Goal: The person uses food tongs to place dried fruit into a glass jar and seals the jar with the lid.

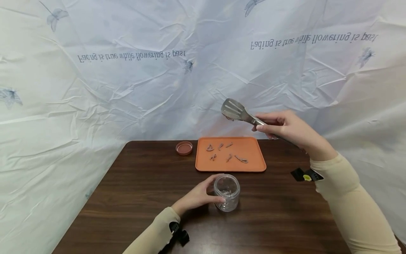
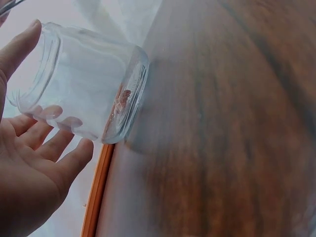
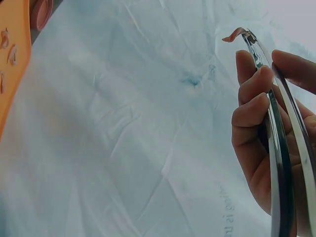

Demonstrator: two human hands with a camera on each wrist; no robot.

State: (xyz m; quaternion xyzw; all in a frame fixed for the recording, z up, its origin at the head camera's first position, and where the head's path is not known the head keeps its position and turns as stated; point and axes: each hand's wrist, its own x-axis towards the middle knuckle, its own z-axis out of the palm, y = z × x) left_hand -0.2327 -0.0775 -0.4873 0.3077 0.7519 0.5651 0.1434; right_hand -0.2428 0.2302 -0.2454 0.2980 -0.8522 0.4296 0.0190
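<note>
Six tray pieces (image 1: 229, 158); right wrist view: three.

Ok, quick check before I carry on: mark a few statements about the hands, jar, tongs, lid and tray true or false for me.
1. The left hand holds the jar. True.
2. The tongs lie on the tray. False: the right hand holds them up in the air.
3. A small piece is at the tongs' tips. True.
4. The lid is on the jar. False: it lies on the table, left of the tray.
5. Several pieces lie on the tray. True.
</note>
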